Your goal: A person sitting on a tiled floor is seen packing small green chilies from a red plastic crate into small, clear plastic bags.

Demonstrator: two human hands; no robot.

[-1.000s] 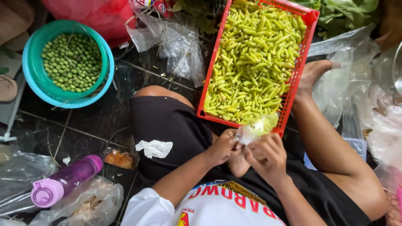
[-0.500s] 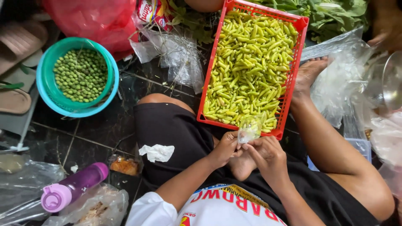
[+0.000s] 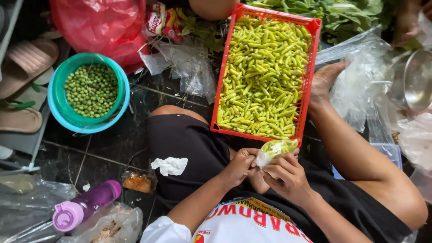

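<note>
I sit on a dark tiled floor with my knees apart. My left hand (image 3: 238, 167) and my right hand (image 3: 288, 174) meet over my lap, both pinching the neck of a small clear plastic bag (image 3: 275, 148) filled with yellow-green chillies. Just beyond the bag lies a red plastic crate (image 3: 310, 85) heaped with the same chillies (image 3: 263, 76), resting between my left knee and right leg.
A teal basin (image 3: 119, 105) holds small round green fruits at the left. A purple bottle (image 3: 83, 208), a crumpled white tissue (image 3: 170, 165), sandals (image 3: 24, 67), a red bag (image 3: 96, 27), clear bags (image 3: 184, 67), leafy greens (image 3: 342, 15) and a metal bowl (image 3: 418, 78) lie around.
The bag of chillies stays between both hands, its neck now pinched tighter. The view has shifted slightly; the crate and basin keep their places.
</note>
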